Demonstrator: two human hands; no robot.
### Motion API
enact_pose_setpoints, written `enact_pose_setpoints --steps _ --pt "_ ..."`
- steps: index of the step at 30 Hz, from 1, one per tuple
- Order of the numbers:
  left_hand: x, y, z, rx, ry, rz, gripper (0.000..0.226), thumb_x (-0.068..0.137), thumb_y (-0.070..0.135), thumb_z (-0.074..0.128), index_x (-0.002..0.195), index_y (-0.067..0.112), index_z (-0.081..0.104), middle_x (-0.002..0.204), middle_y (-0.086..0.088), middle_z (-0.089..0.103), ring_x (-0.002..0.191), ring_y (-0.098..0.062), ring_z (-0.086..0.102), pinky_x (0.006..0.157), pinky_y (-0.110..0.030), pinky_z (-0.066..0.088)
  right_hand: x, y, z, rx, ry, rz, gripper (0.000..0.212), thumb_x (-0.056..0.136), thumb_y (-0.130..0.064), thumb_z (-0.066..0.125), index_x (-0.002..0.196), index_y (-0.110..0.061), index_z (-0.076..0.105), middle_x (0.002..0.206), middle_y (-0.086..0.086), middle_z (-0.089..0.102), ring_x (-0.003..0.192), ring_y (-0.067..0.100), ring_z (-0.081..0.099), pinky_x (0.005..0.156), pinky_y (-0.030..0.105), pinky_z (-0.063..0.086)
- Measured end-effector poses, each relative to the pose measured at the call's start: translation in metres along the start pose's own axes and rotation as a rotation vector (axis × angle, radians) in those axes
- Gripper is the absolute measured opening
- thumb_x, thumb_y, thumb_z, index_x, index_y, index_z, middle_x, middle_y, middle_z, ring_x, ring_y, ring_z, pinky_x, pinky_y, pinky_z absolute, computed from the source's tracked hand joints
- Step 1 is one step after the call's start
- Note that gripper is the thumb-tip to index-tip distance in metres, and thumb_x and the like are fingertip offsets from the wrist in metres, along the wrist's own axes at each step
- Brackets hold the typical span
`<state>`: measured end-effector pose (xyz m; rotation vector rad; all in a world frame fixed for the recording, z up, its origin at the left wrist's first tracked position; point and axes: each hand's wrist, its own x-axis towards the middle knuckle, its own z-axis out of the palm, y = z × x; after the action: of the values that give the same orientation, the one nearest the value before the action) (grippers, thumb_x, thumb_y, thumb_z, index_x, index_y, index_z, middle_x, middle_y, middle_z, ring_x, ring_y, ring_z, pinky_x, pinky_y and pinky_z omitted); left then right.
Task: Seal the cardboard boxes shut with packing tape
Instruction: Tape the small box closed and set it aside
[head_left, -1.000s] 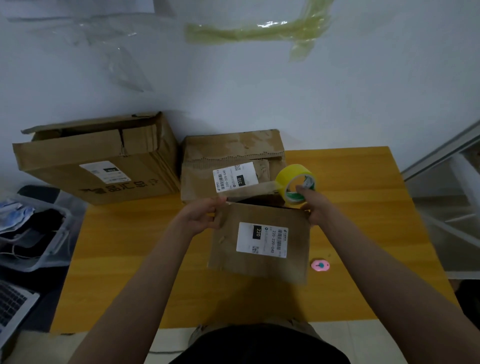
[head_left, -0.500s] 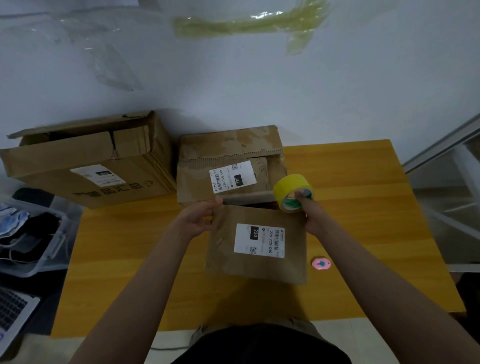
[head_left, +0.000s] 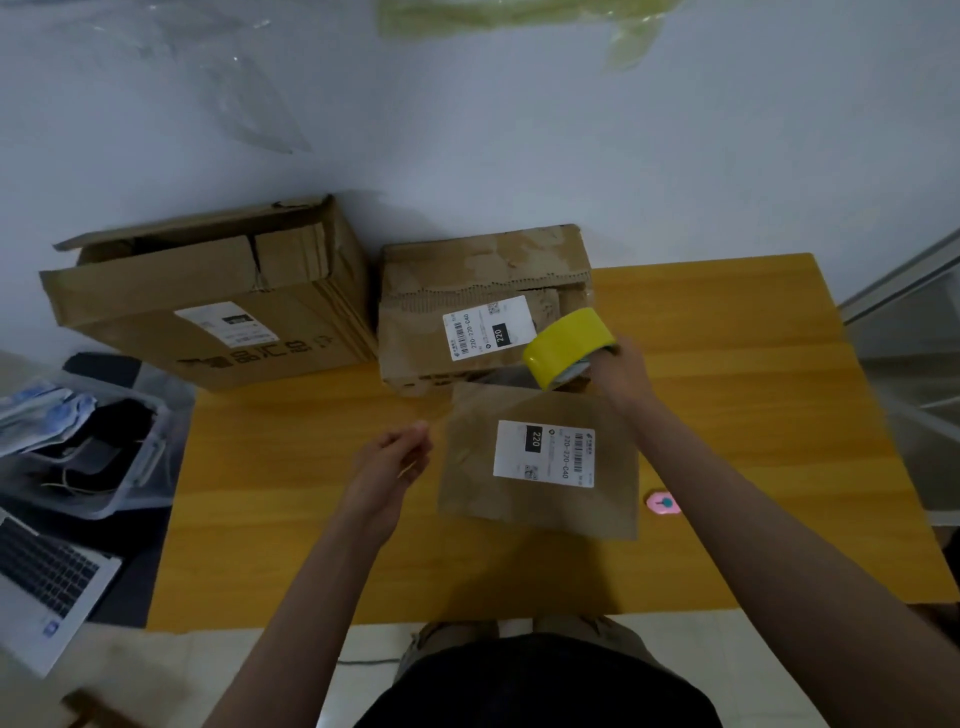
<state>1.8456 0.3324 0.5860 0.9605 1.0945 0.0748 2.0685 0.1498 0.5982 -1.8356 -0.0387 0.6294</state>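
I see the near box (head_left: 540, 462) lying flat on the wooden table, brown, white label up, closed. Yellow tape roll (head_left: 566, 347) is tilted in the air over its far right corner. Middle box (head_left: 483, 306) sits just behind, worn, labelled. Big box (head_left: 208, 306) at far left, top flaps partly open.

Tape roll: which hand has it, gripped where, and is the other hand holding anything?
The right hand grips the yellow tape roll at its right side. The left hand seems to pinch the pulled-out tape end, though the strip barely shows.
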Motion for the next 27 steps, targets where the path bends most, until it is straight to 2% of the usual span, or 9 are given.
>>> enact_pose_setpoints --steps 1,3,6,10,15,19,21,24,27 --pt "-0.002 -0.001 -0.004 -0.005 0.009 0.025 0.006 0.097 0.014 0.065 0.093 0.01 0.067 0.09 -0.003 0.065 0.09 -0.016 0.063 0.082 -0.03 0.05 -0.003 0.002 0.001 0.029 -0.044 -0.02 0.022 0.101 -0.003 0.043 0.103 -0.011 0.063 0.096 0.007 0.068 0.085 0.018 0.065 0.07 0.031 0.054" --pt "-0.005 0.005 -0.007 0.0 0.012 0.092 0.006 0.097 0.012 0.064 0.09 0.01 0.064 0.089 -0.003 0.062 0.086 -0.016 0.062 0.083 -0.03 0.05 -0.016 0.007 0.0 0.084 -0.089 -0.034 0.027 0.102 -0.004 0.046 0.123 -0.017 0.059 0.112 0.005 0.068 0.098 0.016 0.069 0.072 0.027 0.059" --pt "-0.005 0.021 -0.005 0.138 0.001 0.25 0.011 0.096 0.008 0.065 0.086 0.013 0.063 0.086 0.0 0.063 0.081 -0.013 0.061 0.082 -0.03 0.05 -0.038 0.026 -0.01 0.087 -0.113 -0.022 0.024 0.101 -0.001 0.048 0.121 -0.012 0.056 0.113 0.008 0.066 0.099 0.02 0.069 0.068 0.025 0.058" --pt "-0.002 0.043 0.006 0.432 -0.029 0.425 0.011 0.094 0.009 0.069 0.088 0.016 0.064 0.081 0.005 0.065 0.078 -0.01 0.061 0.078 -0.027 0.052 -0.061 0.068 -0.023 -0.031 -0.185 -0.024 0.024 0.097 0.001 0.058 0.117 -0.012 0.055 0.118 0.007 0.06 0.111 0.025 0.062 0.079 0.043 0.06" --pt "-0.001 0.066 0.016 0.568 -0.052 0.569 0.014 0.094 0.01 0.07 0.088 0.021 0.062 0.083 0.004 0.066 0.077 -0.008 0.061 0.072 -0.022 0.054 -0.078 0.086 -0.021 -0.022 -0.217 0.042 0.047 0.098 -0.005 0.061 0.14 -0.018 0.046 0.128 0.002 0.055 0.111 0.018 0.06 0.07 0.026 0.06" --pt "0.013 0.061 0.017 0.562 -0.091 0.457 0.008 0.096 0.015 0.068 0.09 0.018 0.064 0.088 0.0 0.064 0.083 -0.011 0.06 0.076 -0.025 0.052 -0.07 0.086 -0.022 0.03 -0.03 -0.029 0.027 0.101 -0.017 0.06 0.124 -0.031 0.055 0.119 0.003 0.062 0.107 0.022 0.063 0.079 0.042 0.058" --pt "0.027 0.049 0.024 0.541 -0.117 0.328 0.004 0.097 0.018 0.067 0.097 0.014 0.068 0.097 -0.002 0.067 0.093 -0.013 0.06 0.078 -0.023 0.048 -0.063 0.087 -0.022 -0.004 0.14 -0.024 0.017 0.099 -0.028 0.059 0.114 -0.021 0.058 0.113 0.011 0.064 0.105 0.032 0.063 0.083 0.054 0.054" --pt "0.046 0.036 0.043 0.511 -0.121 0.156 0.021 0.096 0.022 0.069 0.11 0.007 0.071 0.113 -0.004 0.069 0.106 -0.012 0.058 0.074 -0.018 0.039 -0.05 0.082 -0.02 -0.006 0.343 0.13 0.029 0.102 -0.038 0.053 0.104 -0.011 0.06 0.109 0.019 0.064 0.102 0.038 0.061 0.079 0.052 0.049" --pt "0.06 0.037 0.058 0.437 -0.142 0.065 0.019 0.095 0.022 0.07 0.111 0.012 0.071 0.116 0.001 0.067 0.104 -0.008 0.056 0.082 -0.022 0.04 -0.033 0.076 -0.024 0.047 0.371 0.333 0.053 0.099 -0.047 0.055 0.11 0.005 0.062 0.114 0.025 0.063 0.103 0.038 0.058 0.078 0.049 0.043"
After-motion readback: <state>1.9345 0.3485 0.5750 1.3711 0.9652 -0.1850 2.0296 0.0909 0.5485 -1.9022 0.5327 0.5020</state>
